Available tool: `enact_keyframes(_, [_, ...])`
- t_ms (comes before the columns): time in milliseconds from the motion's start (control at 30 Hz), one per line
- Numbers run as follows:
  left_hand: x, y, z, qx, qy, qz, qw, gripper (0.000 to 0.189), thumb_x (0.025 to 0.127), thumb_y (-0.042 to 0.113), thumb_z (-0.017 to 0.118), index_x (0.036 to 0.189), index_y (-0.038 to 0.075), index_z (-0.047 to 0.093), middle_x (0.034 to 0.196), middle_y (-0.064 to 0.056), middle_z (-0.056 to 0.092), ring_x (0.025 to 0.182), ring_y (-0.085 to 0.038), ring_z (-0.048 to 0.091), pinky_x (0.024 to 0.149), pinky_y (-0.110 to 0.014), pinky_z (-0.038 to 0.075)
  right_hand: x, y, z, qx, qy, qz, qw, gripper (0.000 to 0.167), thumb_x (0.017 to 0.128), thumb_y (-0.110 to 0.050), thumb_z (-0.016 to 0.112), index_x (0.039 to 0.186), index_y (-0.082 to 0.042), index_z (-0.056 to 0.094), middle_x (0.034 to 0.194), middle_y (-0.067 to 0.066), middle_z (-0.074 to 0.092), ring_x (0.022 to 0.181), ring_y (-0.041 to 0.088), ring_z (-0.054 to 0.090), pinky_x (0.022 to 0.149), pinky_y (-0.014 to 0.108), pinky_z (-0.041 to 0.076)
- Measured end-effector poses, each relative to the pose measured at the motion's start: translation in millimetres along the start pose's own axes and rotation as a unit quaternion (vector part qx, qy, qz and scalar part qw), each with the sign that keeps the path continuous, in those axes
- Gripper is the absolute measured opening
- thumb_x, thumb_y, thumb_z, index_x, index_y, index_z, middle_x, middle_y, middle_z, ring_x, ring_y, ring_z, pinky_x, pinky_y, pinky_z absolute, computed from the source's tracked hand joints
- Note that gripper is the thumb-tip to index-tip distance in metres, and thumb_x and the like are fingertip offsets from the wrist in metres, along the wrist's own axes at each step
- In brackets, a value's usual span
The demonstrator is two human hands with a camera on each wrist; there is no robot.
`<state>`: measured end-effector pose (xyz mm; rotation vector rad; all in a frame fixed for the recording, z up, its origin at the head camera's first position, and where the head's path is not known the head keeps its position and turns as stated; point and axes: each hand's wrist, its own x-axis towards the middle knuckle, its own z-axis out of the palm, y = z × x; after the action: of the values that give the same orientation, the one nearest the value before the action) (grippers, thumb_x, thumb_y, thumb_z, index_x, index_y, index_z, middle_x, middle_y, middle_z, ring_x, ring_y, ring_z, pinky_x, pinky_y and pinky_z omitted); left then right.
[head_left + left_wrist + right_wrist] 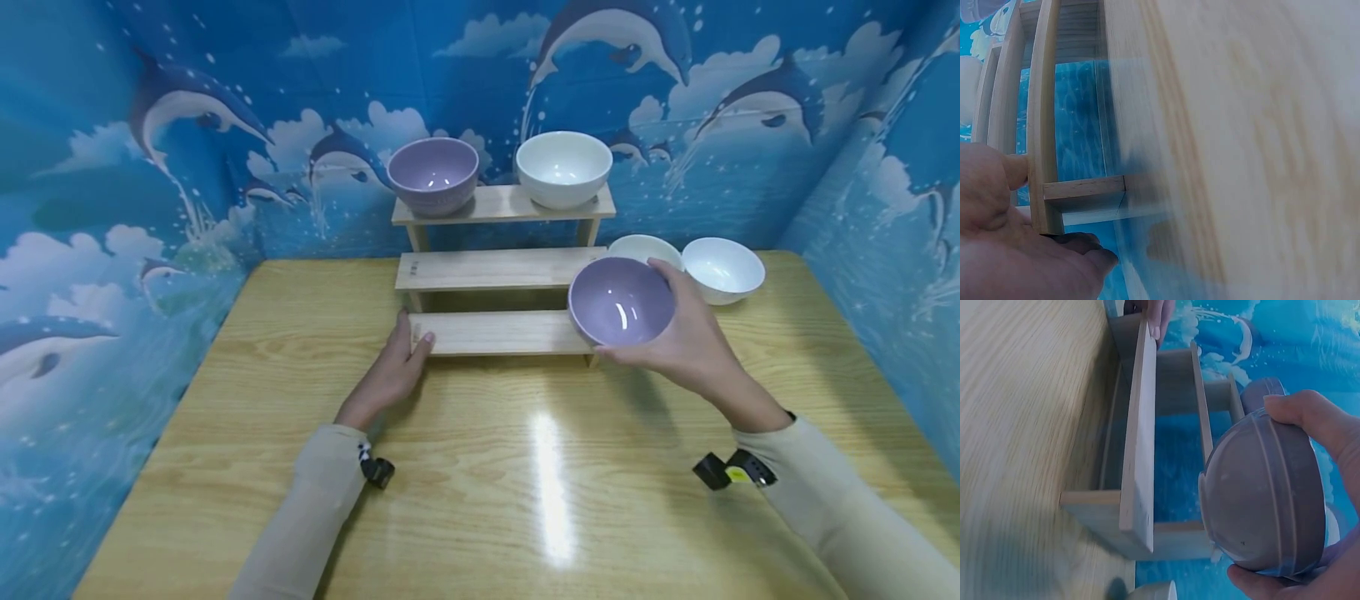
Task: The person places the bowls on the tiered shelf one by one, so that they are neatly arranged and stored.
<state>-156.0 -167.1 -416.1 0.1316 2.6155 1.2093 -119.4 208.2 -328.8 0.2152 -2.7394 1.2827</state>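
My right hand (693,337) grips a purple bowl (621,302) by its sides, thumb on one side and fingers on the other. In the head view the bowl overlaps the right end of the lowest shelf; its rounded underside shows in the right wrist view. My left hand (392,367) holds the left end of the lowest board (498,333) of a three-step wooden rack, thumb on top. The left wrist view shows its fingers (1088,247) around the board's end. On the top step sit another purple bowl (433,177) and a white bowl (564,170).
Two white bowls stand on the wooden table (450,483) right of the rack: one (723,271) in full view, the other (647,248) partly behind the held bowl. The middle board (502,269) bears nothing. Blue dolphin-print cloth (360,75) hangs around the back and sides.
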Motion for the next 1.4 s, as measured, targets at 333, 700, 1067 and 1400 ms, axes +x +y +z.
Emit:
enact_keyframes(333, [0.9, 0.4, 0.8, 0.002, 0.002, -0.005, 1.0000, 0.078, 0.111, 0.044, 0.028, 0.158, 0.000, -0.016, 0.166, -0.021, -0.013, 0.154, -0.031, -0.005, 0.125, -0.047, 0.002, 10.9, -14.8, 16.8, 0.011, -0.019, -0.024, 0.9995, 0.125, 0.064, -0.035, 0.098, 0.159, -0.005, 0.024, 0.152, 0.020, 0.039, 0.133, 0.041, 0.044, 0.099, 0.066, 0.046])
enact_keyframes(700, [2.0, -1.4, -0.7, 0.000, 0.001, 0.006, 1.0000, 0.078, 0.111, 0.043, 0.029, 0.158, -0.001, -0.016, 0.166, -0.023, -0.013, 0.154, -0.032, -0.005, 0.125, -0.047, 0.002, 25.6, -28.0, 35.1, 0.019, -0.035, -0.051, 0.9979, 0.122, 0.063, -0.036, 0.098, 0.158, -0.008, 0.027, 0.150, 0.016, 0.040, 0.132, 0.036, 0.045, 0.099, 0.063, 0.048])
enact_keyframes(1067, [1.5, -0.8, 0.7, -0.011, 0.003, 0.008, 0.9999, 0.078, 0.111, 0.042, 0.030, 0.158, -0.001, -0.016, 0.166, -0.022, -0.013, 0.154, -0.031, -0.005, 0.125, -0.047, 0.001, 37.0, -42.1, 51.8, 0.026, -0.052, -0.056, 0.9967, 0.129, 0.058, -0.041, 0.100, 0.159, -0.010, 0.026, 0.152, 0.013, 0.039, 0.132, 0.033, 0.045, 0.100, 0.058, 0.049])
enact_keyframes(1400, [1.6, -2.9, 0.5, -0.009, 0.010, 0.027, 0.9995, 0.078, 0.111, 0.039, 0.031, 0.157, -0.005, -0.015, 0.165, -0.026, -0.011, 0.153, -0.035, -0.004, 0.125, -0.048, 0.001, 45.9, -56.5, 65.6, 0.032, -0.067, -0.064, 0.9952, 0.133, 0.056, -0.044, 0.100, 0.161, -0.011, 0.024, 0.155, 0.012, 0.038, 0.134, 0.030, 0.045, 0.105, 0.054, 0.047])
